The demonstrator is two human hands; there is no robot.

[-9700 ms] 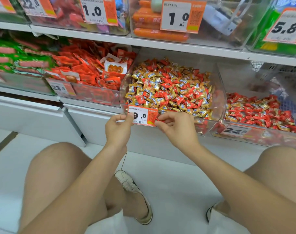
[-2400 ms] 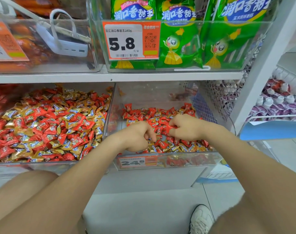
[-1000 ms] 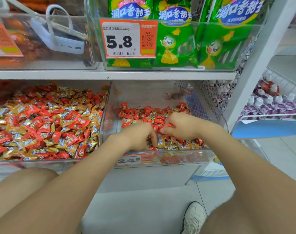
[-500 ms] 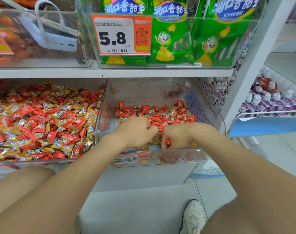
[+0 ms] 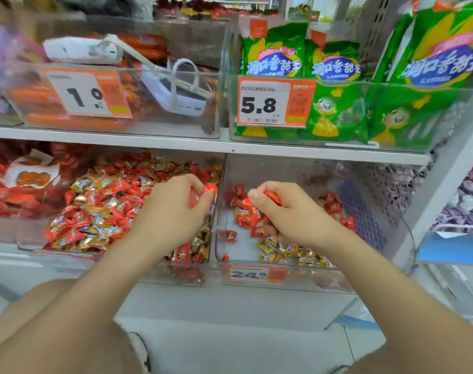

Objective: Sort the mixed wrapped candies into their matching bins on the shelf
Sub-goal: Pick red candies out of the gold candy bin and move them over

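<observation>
Candies (image 5: 210,188) between fingers (image 5: 193,181) of left hand (image 5: 173,211) and right hand (image 5: 297,215) (all red)

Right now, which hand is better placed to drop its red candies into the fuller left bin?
Probably the left hand. It grips red candies and is above the left bin, beside the clear divider. The right hand, also full, is over the right bin.

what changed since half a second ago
The left hand left the clear plastic right bin and moved left over the fuller clear bin, pinching red wrapped candies in its fingers. The right hand stayed in the right bin, gripping more red candies; gold wrapped candies remain at its front.
</observation>
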